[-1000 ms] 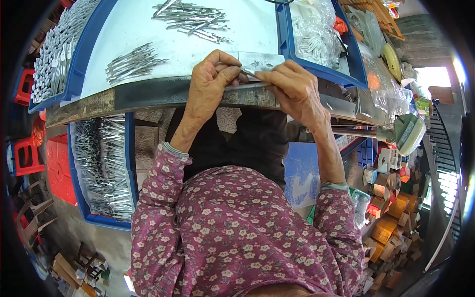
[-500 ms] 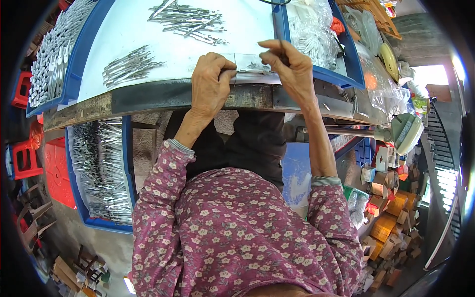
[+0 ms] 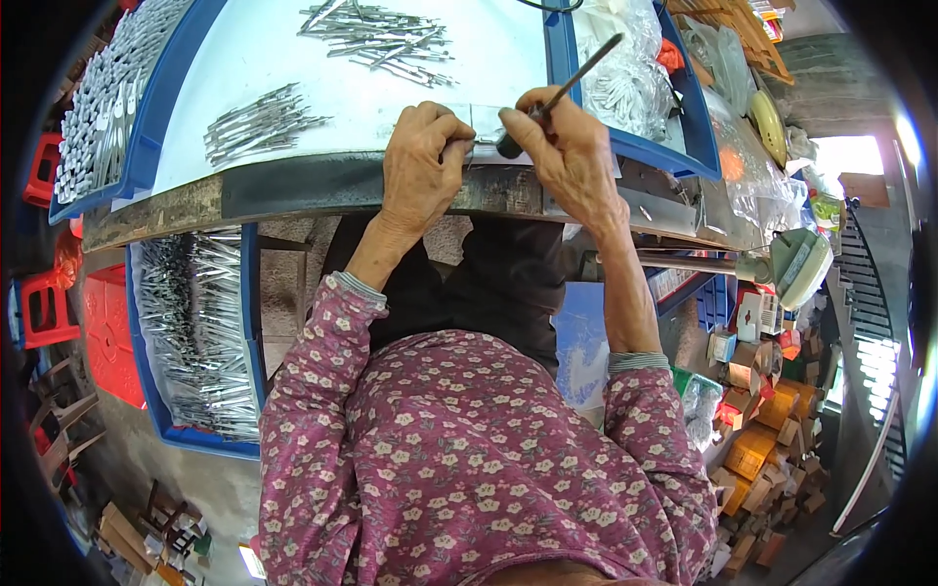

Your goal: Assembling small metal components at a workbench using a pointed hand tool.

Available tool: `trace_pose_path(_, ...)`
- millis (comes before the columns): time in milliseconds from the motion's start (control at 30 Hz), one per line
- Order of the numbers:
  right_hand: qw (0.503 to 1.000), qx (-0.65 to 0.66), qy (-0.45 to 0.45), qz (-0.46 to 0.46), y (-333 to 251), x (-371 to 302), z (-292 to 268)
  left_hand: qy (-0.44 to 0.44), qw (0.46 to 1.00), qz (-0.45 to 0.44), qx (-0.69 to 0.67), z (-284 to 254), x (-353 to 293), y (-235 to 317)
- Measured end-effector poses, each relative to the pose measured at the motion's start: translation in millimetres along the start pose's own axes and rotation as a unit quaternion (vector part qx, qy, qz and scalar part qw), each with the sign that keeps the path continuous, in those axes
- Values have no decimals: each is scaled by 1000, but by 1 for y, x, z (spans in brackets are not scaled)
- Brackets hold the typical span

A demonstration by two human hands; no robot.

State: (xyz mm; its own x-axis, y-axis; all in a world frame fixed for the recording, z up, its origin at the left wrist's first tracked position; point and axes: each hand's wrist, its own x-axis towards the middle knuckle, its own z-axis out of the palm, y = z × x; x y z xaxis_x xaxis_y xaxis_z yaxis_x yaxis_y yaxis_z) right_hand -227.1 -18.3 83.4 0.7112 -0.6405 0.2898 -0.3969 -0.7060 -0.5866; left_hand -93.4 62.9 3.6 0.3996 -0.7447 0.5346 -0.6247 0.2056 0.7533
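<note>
My left hand point(image 3: 425, 156) is closed at the near edge of the white work surface point(image 3: 391, 107), with thumb and forefinger pinching a thin metal piece whose details are too small to make out. In my right hand point(image 3: 576, 156) is a slim dark tool point(image 3: 594, 61), like a small hammer. Its thin shaft slants up to the right and its thick, blunt dark end sits beside my left fingertips. One pile of slim metal pieces point(image 3: 262, 125) lies to the left; another pile of metal pieces point(image 3: 386, 44) lies farther back.
A blue tray point(image 3: 147, 127) of pale slim parts stands left. On the right, a blue tray point(image 3: 674, 156) holds plastic-wrapped white parts. Below the table edge is a blue crate point(image 3: 256, 342) of metal pieces. A lamp point(image 3: 801, 266) and cardboard boxes point(image 3: 752, 451) are at right.
My right hand has come slightly left and turned, bringing the dark tool into plain sight with its blunt end near my left fingertips. My left hand stays almost in place, still pinching.
</note>
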Motion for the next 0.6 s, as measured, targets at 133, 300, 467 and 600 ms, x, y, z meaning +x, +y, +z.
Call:
trace_pose_path(133, 959, 73, 228, -152, -30, 6, -7, 18, 1000, 9, -4, -1, 0, 2)
trace_pose_path(300, 995, 4, 88, -51, 9, -4, 19, 5, 999, 30, 13, 2, 4, 3)
trace_pose_path(467, 998, 0, 65, 7, 12, -5, 2, 0, 999, 19, 26, 0, 2, 3)
trace_pose_path(600, 972, 72, 214, -69, -12, -3, -23, -4, 1000, 24, 18, -1, 5, 4)
